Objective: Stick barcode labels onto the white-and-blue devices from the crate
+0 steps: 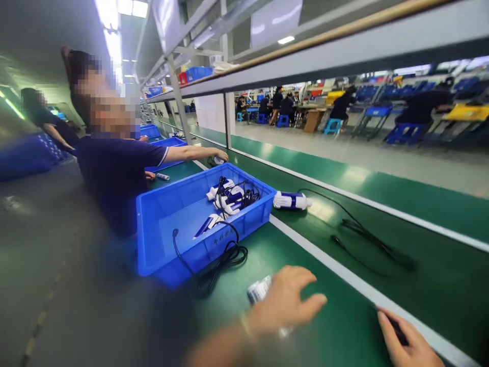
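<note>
My left hand [286, 298] is over the green work surface with its thumb and fingers apart, holding nothing. Beneath and beside it lies a blurred small white printed item [260, 289], partly hidden by the hand. At the lower right edge my right hand [410, 341] is closed, its fingers pinched around something dark that I cannot make out. Ahead stands a blue plastic bin [160, 255] with several white-and-blue cylindrical devices [231, 196] and black cords inside. One coiled black cord [229, 257] hangs over the bin's near side onto the surface.
Right of the bin, a white-and-blue cylinder [292, 201] lies on the green belt [344, 214], its black cord [367, 237] stretched to the right. A co-worker [118, 173] at the left reaches past the bin. An overhead shelf on metal posts [178, 102] runs along the line.
</note>
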{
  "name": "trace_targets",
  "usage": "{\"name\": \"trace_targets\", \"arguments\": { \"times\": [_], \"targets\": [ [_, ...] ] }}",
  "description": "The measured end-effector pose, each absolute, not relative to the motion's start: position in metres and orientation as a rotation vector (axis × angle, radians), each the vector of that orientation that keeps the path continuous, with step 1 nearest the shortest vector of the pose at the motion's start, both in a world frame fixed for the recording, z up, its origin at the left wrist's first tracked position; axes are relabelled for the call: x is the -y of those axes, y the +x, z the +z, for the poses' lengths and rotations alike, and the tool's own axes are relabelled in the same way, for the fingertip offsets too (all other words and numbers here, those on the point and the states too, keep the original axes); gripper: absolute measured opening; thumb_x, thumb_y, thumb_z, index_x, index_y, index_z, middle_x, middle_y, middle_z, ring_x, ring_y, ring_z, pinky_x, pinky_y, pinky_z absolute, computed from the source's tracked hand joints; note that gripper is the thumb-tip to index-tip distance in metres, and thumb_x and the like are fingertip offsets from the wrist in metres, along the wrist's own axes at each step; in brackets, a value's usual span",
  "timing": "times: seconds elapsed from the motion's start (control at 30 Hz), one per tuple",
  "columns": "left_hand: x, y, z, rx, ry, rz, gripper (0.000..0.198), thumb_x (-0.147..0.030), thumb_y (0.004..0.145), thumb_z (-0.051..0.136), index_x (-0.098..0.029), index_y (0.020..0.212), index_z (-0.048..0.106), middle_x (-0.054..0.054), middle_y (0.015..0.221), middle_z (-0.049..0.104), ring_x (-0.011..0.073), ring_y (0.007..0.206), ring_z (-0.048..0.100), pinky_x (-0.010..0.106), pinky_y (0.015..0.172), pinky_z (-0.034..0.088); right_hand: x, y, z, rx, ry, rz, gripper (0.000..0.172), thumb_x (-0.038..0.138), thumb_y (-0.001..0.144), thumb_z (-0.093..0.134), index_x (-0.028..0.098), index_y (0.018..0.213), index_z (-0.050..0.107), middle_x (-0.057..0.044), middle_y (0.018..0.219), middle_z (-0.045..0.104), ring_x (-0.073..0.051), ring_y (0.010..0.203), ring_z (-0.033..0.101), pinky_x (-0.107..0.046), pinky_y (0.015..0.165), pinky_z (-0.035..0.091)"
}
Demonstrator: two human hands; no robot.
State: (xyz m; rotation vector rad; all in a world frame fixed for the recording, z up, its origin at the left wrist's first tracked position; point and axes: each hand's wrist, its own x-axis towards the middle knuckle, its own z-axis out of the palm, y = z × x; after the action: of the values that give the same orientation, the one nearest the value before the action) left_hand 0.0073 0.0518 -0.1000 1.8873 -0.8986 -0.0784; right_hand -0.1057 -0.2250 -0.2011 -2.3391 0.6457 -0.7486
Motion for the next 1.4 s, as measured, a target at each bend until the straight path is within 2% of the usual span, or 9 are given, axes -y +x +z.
{"name": "trace_targets", "arguments": {
  "times": [0.3, 0.43, 0.57, 0.73, 0.83, 0.93, 1.1, 1.23, 1.4],
  "targets": [
    [-0.132, 0.042, -0.111, 0.596, 2.332, -0.239, 0.032, -0.043, 0.085, 0.058, -0.015, 0.1, 0.061, 0.007, 0.099, 0.06, 0.0223, 0.093, 0.055, 0.037, 0.086, 0.043, 0.174, -0.097, -0.18, -0.454, -2.084, -0.513, 0.041, 0.059, 0.083, 0.051, 0.024, 0.092, 0.069, -0.006, 0.1, 0.068, -0.03, 0.094, 0.06, -0.041, 0.087, 0.046],
    [-0.131, 0.03, -0.129, 0.56, 2.153, -0.367, 0.021, -0.035, 0.081, 0.06, -0.015, 0.076, 0.057, 0.004, 0.082, 0.055, 0.0179, 0.081, 0.052, 0.029, 0.075, 0.04, 0.139, -0.096, -0.178, -0.237, -1.972, -0.365, 0.04, 0.058, 0.089, 0.051, 0.023, 0.095, 0.068, -0.008, 0.102, 0.066, -0.029, 0.099, 0.059, -0.041, 0.091, 0.044],
    [-0.118, 0.011, -0.128, 0.601, 1.79, -0.462, 0.026, -0.035, 0.084, 0.058, -0.014, 0.071, 0.053, 0.006, 0.091, 0.056, 0.0147, 0.081, 0.052, 0.024, 0.07, 0.041, 0.108, -0.099, -0.172, -0.087, -1.826, -0.168, 0.045, 0.058, 0.094, 0.047, 0.021, 0.113, 0.065, -0.01, 0.113, 0.065, -0.03, 0.106, 0.058, -0.045, 0.097, 0.043],
    [-0.109, -0.012, -0.119, 0.567, 1.423, -0.391, 0.026, -0.033, 0.084, 0.064, -0.013, 0.07, 0.054, 0.007, 0.097, 0.054, 0.0156, 0.09, 0.051, 0.025, 0.079, 0.04, 0.087, -0.104, -0.157, 0.035, -1.619, -0.015, 0.053, 0.06, 0.098, 0.036, 0.019, 0.118, 0.063, -0.011, 0.117, 0.064, -0.029, 0.11, 0.057, -0.042, 0.097, 0.046],
    [-0.109, -0.02, -0.119, 0.563, 1.396, -0.4, 0.026, -0.034, 0.083, 0.065, -0.013, 0.07, 0.055, 0.008, 0.099, 0.053, 0.0162, 0.092, 0.05, 0.026, 0.082, 0.039, 0.084, -0.106, -0.155, 0.033, -1.554, -0.015, 0.045, 0.052, 0.1, 0.039, 0.018, 0.122, 0.058, -0.011, 0.116, 0.063, -0.028, 0.101, 0.062, -0.04, 0.089, 0.051],
    [-0.111, -0.022, -0.119, 0.552, 1.373, -0.473, 0.029, -0.038, 0.081, 0.067, -0.013, 0.073, 0.055, 0.008, 0.099, 0.053, 0.0158, 0.089, 0.05, 0.025, 0.079, 0.039, 0.085, -0.107, -0.159, -0.007, -1.565, -0.113, 0.038, 0.047, 0.097, 0.05, 0.021, 0.124, 0.054, -0.01, 0.116, 0.062, -0.026, 0.098, 0.062, -0.038, 0.086, 0.052],
    [-0.111, -0.022, -0.118, 0.447, 1.462, -0.557, 0.035, -0.045, 0.079, 0.067, -0.012, 0.079, 0.057, 0.004, 0.081, 0.055, 0.0138, 0.076, 0.05, 0.024, 0.07, 0.038, 0.082, -0.11, -0.165, -0.004, -1.677, -0.324, 0.027, 0.042, 0.092, 0.06, 0.027, 0.114, 0.063, -0.007, 0.118, 0.058, -0.025, 0.112, 0.052, -0.035, 0.1, 0.04],
    [-0.107, -0.023, -0.113, 0.39, 1.493, -0.579, 0.037, -0.047, 0.076, 0.069, -0.011, 0.076, 0.06, 0.002, 0.07, 0.055, 0.0113, 0.064, 0.048, 0.023, 0.063, 0.037, 0.079, -0.113, -0.171, 0.095, -1.811, -0.426, 0.024, 0.039, 0.093, 0.059, 0.031, 0.115, 0.065, -0.005, 0.122, 0.057, -0.025, 0.114, 0.053, -0.034, 0.099, 0.043],
    [-0.103, -0.022, -0.115, 0.503, 1.453, -0.428, 0.047, -0.06, 0.071, 0.069, -0.016, 0.063, 0.056, 0.011, 0.088, 0.066, 0.023, 0.088, 0.061, 0.036, 0.086, 0.045, 0.087, -0.112, -0.183, -0.092, -1.714, -0.346, 0.041, 0.06, 0.089, 0.057, 0.038, 0.122, 0.059, 0.0, 0.127, 0.059, -0.03, 0.118, 0.053, -0.037, 0.092, 0.053]
  ]
}}
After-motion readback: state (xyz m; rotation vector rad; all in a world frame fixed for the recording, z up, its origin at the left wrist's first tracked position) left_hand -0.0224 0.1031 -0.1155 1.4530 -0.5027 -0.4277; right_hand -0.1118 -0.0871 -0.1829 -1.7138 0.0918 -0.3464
